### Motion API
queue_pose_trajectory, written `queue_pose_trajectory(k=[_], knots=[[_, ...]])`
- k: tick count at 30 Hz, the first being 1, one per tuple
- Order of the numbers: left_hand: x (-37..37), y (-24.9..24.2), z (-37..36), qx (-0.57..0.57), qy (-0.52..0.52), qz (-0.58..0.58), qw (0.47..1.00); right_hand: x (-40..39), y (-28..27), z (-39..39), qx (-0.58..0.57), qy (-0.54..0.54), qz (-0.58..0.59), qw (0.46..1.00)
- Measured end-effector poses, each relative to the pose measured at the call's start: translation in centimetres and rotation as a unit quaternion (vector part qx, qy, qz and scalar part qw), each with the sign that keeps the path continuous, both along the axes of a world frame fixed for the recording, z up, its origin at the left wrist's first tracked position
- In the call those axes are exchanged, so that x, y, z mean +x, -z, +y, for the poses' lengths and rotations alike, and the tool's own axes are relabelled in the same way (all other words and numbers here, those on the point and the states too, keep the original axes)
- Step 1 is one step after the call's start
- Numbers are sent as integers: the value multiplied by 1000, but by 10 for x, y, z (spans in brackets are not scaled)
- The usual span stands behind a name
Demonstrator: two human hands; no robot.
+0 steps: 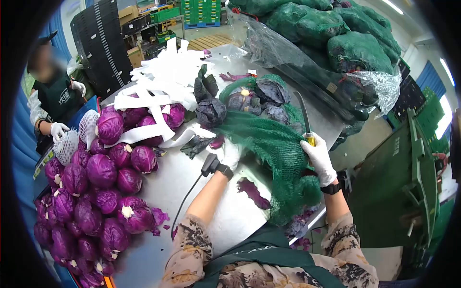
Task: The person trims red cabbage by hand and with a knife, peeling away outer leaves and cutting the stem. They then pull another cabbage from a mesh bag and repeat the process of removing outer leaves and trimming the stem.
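My right hand (318,156), in a white glove, is closed around the yellow handle of a knife (304,113), whose curved blade points up and away. My left hand (229,153), also gloved, lies at the left edge of a green mesh bag (273,149); its fingers are partly hidden and blurred. Dark unpeeled cabbages (272,91) sit at the bag's far end. Beside them rests another dark cabbage (211,112) with loose outer leaves. A torn purple leaf (253,193) lies on the metal table (161,192) between my arms.
Peeled purple cabbages (102,171) are piled at left, with white foam strips (168,72) beyond. Filled green mesh bags (357,53) stand at the back right. A green bin (391,182) is at right. A co-worker (55,91) stands at far left, gloved hands near a foam net.
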State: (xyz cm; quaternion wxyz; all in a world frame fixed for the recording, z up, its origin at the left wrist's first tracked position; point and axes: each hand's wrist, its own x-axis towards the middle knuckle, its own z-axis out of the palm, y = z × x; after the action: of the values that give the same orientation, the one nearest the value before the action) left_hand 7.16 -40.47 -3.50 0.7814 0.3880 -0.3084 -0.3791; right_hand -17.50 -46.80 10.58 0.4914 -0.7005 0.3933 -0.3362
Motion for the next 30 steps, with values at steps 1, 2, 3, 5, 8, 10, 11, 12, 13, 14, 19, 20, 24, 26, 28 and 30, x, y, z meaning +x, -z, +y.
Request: queue_pose_trajectory(k=[1, 2, 3, 5, 8, 10, 11, 12, 13, 14, 19, 20, 24, 26, 28, 30], knots=[[-3, -36, 30, 153, -105, -283, 941, -2, 4, 0, -6, 4, 5, 1000], [-3, -40, 34, 171, -65, -255, 949, -4, 8, 0, -13, 7, 9, 1000], [-5, -43, 35, 173, -64, -261, 948, -5, 14, -1, -11, 9, 3, 1000], [-9, -49, 34, 346, -122, -406, 837, -5, 28, -6, -37, 19, -1, 999], [19, 104, -64, -62, -29, 18, 997, -10, 42, -3, -193, 71, 37, 978], [6, 61, -62, -236, 202, 319, 896, -9, 18, 31, -333, 110, 55, 935], [1, 30, -55, -244, 200, 315, 895, -6, 3, 54, -315, 101, 7, 944], [-4, 1, -45, -100, 121, 38, 987, -4, 5, 72, -237, 65, -45, 968], [-2, -20, -31, 62, 6, -234, 970, 1, -6, 116, 46, -81, -108, 990], [-1, -28, -22, 231, -95, -477, 843, 9, -8, 135, 109, -131, -114, 979], [21, 27, -12, -66, 36, 193, 978, 43, 54, 117, 202, -50, -132, 969], [22, 13, 10, -14, 8, 81, 997, 39, 73, 98, 143, -14, -140, 980], [15, -45, 110, 202, -24, -51, 978, 8, 111, 11, 7, 79, -114, 990], [13, -72, 165, 213, 39, -47, 975, -9, 113, -22, -59, 87, -88, 991], [19, -60, 212, 229, 51, -54, 971, -22, 116, -44, -52, 104, -61, 991], [16, -51, 259, 217, 21, -35, 975, -36, 135, -75, -136, 142, -48, 979]])
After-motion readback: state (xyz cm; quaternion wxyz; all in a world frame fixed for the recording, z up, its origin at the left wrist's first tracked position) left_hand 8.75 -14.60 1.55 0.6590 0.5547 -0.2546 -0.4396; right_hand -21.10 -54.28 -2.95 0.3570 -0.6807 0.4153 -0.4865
